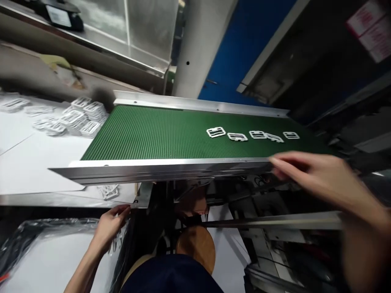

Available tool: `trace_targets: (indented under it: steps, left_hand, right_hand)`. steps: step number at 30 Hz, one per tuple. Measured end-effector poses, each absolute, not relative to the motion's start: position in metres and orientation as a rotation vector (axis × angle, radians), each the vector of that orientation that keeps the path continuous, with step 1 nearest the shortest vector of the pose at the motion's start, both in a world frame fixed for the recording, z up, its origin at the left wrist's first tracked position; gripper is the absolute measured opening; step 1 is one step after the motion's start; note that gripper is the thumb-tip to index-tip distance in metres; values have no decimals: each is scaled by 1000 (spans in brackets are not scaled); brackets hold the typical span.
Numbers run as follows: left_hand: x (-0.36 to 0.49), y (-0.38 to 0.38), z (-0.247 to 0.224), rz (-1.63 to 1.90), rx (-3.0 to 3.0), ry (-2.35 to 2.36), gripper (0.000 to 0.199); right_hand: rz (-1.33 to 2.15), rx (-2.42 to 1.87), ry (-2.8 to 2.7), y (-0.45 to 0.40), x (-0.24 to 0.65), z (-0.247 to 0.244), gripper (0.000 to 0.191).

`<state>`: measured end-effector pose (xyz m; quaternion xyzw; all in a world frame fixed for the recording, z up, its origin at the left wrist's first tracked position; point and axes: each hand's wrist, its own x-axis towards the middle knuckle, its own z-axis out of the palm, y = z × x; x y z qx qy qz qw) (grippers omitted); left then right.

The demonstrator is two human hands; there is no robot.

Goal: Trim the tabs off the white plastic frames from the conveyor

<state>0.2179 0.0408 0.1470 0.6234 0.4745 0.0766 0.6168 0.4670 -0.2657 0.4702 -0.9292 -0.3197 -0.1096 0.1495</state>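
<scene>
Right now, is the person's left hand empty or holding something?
Holding something: the left hand grips white rectangular frames, which poke out beside its palm.

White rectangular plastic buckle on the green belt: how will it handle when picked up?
The white rectangular buckle is probably light and stiff: its thin bars keep their shape. Lying flat on the textured green conveyor belt, it seems unlikely to roll. Its open frame may snag others, judging by the overlapping heap of buckles.

Factory production line, green conveyor belt, aluminium rail, white buckles
</scene>
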Motion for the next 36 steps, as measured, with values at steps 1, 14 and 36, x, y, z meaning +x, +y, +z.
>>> trace_targets:
  steps: [1,14,36]
  left_hand:
    - [220,35,147,149,1431,1053,48]
    - [184,-38,158,164,950,1056,56]
    - [192,-60,226,305,1052,794,34]
  right_hand:
    - [-257,-2739,-1004,-250,479,466,18]
    - [163,-3087,-1153,-120,628,407,34]
    - [-91,-1991,-1212,-123,508,397,20]
